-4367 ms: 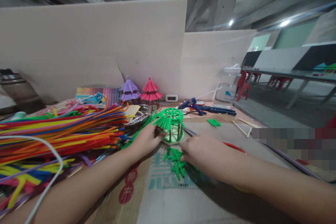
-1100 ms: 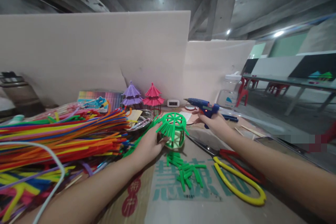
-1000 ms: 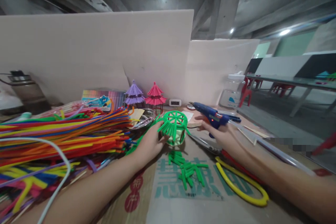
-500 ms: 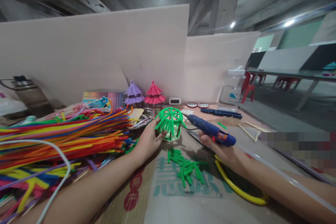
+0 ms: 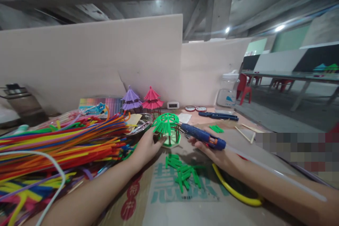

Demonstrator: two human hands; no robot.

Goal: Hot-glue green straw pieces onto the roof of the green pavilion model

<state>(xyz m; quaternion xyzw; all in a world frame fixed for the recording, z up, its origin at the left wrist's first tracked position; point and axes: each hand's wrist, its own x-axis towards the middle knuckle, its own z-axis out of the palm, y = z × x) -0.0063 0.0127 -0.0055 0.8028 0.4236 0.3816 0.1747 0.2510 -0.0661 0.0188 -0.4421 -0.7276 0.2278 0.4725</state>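
A small green pavilion model stands in front of me, with a spoked round top, brown posts and a pale green base. Green strips slope down over its left front side. My left hand holds the model at its left side, the thumb near the base. In my right hand is a blue hot glue gun, its nozzle pointing left, close beside the model's roof rim. Whether the tip touches the rim I cannot tell. A long clear glue stick sticks out behind the gun. Short green strips lie in a pile before the model.
Bundles of coloured pipe cleaners cover the left side. Behind stand a purple pavilion, a pink pavilion, a small clock and a metal bowl. At right are blue pliers-like tool, a clear bottle and a yellow tube.
The whole view has shifted a little. Relative to the model, the glue gun's nozzle has come slightly lower and nearer the roof rim. My left hand keeps its hold.
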